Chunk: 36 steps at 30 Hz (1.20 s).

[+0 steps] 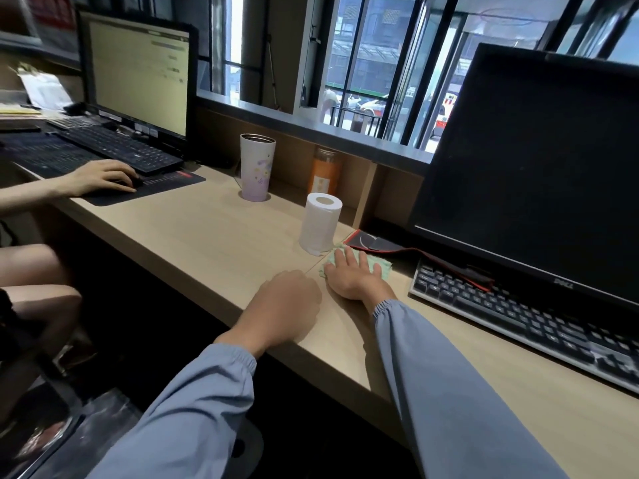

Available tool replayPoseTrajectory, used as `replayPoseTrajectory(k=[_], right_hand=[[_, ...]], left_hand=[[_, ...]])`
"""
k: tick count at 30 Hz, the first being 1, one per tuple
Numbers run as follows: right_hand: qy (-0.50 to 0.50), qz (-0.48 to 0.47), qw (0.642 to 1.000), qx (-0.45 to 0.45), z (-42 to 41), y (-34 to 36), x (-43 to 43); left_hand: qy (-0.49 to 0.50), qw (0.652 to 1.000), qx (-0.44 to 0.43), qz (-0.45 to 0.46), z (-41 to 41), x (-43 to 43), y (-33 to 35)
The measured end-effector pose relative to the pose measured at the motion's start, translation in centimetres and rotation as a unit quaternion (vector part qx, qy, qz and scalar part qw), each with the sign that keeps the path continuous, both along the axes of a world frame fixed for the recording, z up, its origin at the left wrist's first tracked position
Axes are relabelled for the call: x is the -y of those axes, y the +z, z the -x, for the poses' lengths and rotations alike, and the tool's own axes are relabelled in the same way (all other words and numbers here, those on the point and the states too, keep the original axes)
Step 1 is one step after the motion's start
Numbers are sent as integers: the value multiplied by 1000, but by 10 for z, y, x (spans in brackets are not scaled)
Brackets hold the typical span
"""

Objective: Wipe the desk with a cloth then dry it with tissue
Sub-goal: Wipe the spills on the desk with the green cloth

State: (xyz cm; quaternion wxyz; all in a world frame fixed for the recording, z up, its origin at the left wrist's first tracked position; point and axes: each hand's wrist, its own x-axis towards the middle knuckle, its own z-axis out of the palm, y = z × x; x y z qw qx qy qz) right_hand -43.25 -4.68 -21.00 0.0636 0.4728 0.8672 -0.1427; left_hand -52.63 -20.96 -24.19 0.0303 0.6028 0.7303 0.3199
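Note:
A light green cloth (383,267) lies flat on the pale wooden desk (214,233), just in front of a white tissue roll (320,223) that stands upright. My right hand (352,276) presses down on the cloth with straight, spread fingers. My left hand (287,305) rests on the desk beside it, near the front edge, with its fingers curled under and nothing visible in it.
A black keyboard (525,316) and a dark monitor (539,167) fill the right side. A red-edged mouse pad (380,244) lies behind the cloth. A white tumbler (256,167) and an orange jar (325,172) stand at the back. Another person's hand (100,176) holds a mouse at the left.

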Motion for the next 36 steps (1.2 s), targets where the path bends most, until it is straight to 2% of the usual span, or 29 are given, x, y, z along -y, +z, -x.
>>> replayPoseTrajectory(k=[4, 10, 15, 21, 28, 36], right_hand=[[15, 15, 1000, 6, -1, -4, 1], [-16, 12, 1000, -11, 5, -2, -3], [-34, 16, 999, 0, 11, -2, 29], [42, 18, 999, 20, -2, -3, 45], [-6, 25, 999, 21, 4, 2, 62], [44, 12, 998, 31, -11, 0, 81]], left_hand=[[36, 992, 116, -40, 8, -1, -1], [72, 986, 147, -38, 11, 2, -1], [87, 969, 227, -42, 15, 0, 4], [108, 975, 193, -38, 12, 0, 4], [112, 970, 213, -43, 12, 0, 5], [128, 960, 241, -68, 13, -1, 6]])
